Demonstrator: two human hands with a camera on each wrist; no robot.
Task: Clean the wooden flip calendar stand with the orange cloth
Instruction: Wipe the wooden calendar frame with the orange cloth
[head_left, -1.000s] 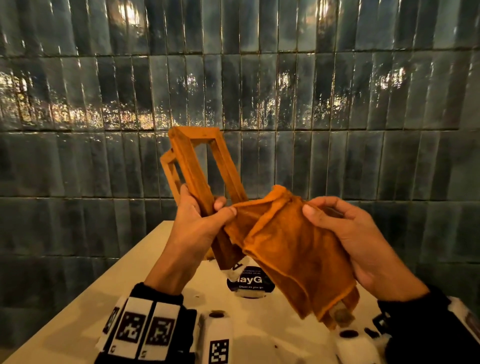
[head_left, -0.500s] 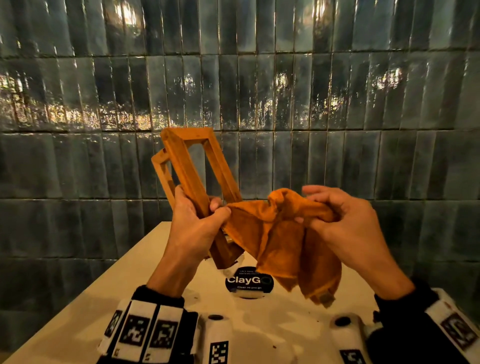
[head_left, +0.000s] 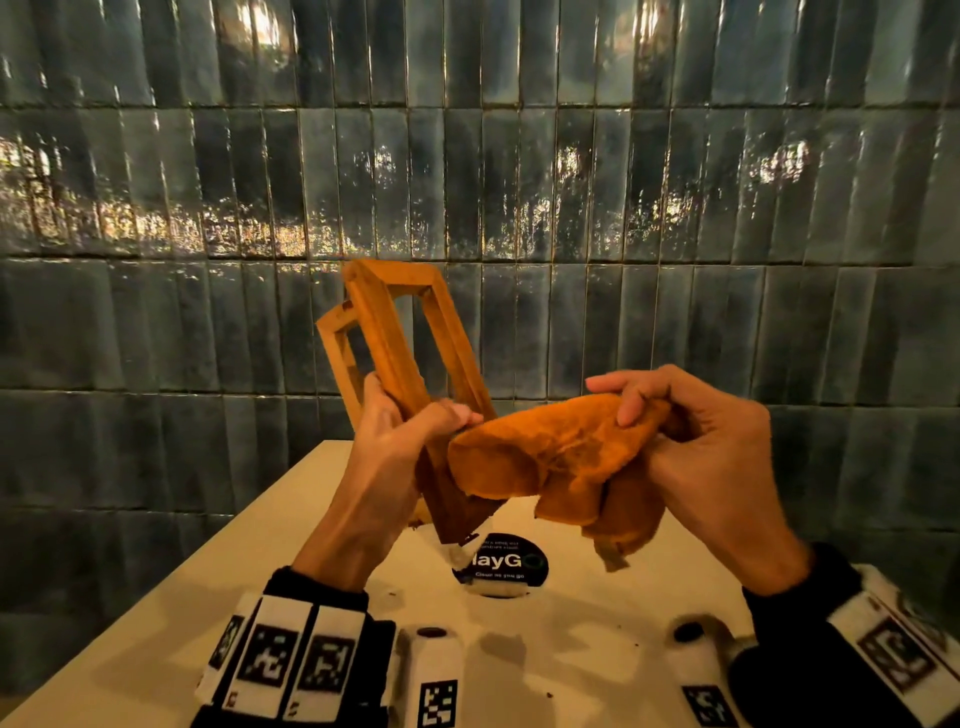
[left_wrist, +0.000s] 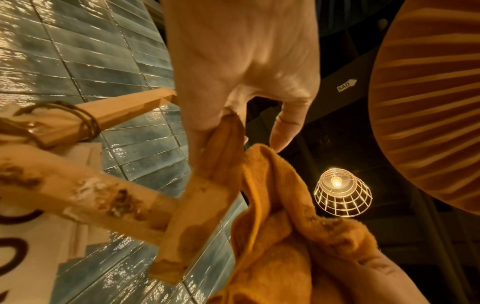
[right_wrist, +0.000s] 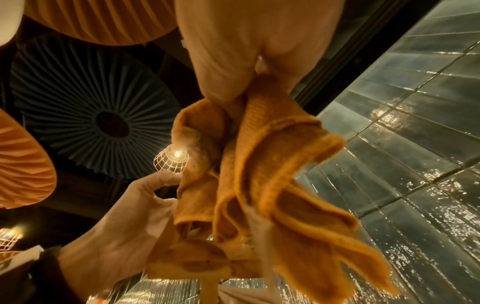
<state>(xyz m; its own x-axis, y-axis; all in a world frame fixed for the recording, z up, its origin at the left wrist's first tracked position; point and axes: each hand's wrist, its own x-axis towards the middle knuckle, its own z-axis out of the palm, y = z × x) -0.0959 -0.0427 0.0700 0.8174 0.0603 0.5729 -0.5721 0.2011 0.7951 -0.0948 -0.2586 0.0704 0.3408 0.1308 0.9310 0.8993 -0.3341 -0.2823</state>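
Setting, head view: a wall of glossy dark teal tiles (head_left: 675, 208) stands behind a pale table (head_left: 291, 525); a round black sticker (head_left: 501, 566) with partly hidden white lettering lies on the tabletop.
Stand, head view: the wooden flip calendar stand (head_left: 395, 343) is held tilted in the air above the table; its open frame leans up and to the left.
Left hand, head view: the left hand (head_left: 387, 441) grips the stand's lower bar, fingers and thumb curled round it.
Right hand, head view: the right hand (head_left: 691, 441) bunches the orange cloth (head_left: 545, 457) in curled fingers; the cloth touches the stand just beside the left thumb; folds hang below.
Left wrist view: the left hand (left_wrist: 241, 67) clasps a wooden bar; stains mark the stand (left_wrist: 103, 197); the cloth (left_wrist: 280, 226) lies against it; a wire cage lamp (left_wrist: 342, 195) glows overhead.
Right wrist view: the right hand (right_wrist: 246, 45) pinches the gathered cloth (right_wrist: 259, 174); the left hand (right_wrist: 124, 222) holds the stand (right_wrist: 189, 261) below.
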